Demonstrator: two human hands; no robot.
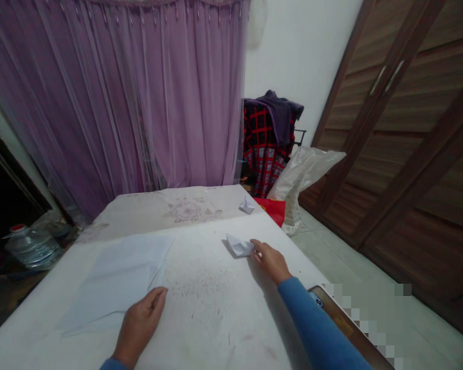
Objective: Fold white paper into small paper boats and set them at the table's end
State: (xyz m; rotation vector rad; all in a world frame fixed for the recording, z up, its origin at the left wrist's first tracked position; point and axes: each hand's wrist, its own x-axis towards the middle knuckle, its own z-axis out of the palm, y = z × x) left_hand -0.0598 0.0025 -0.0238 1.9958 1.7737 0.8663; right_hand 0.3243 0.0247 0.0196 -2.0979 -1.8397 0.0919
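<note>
My right hand (269, 261) pinches the right end of a small white folded paper shape (239, 246) between thumb and fingers, at or just above the tabletop. A second folded paper piece (247, 205) with a raised point stands farther back, close to the table's right edge. On the left lie several loose sheets of white paper (116, 277), overlapping unevenly. Close to their lower right corner, my left hand (142, 321) is curled closed with the thumb against the forefinger, and nothing shows in it.
The white table (200, 308) has a printed flower and dark specks. A phone-like device (343, 324) lies at its right edge. Beyond stand a red bag (272, 209), a clear plastic bag (301, 174) and draped clothes (270, 128). A water jug (33, 246) is at left.
</note>
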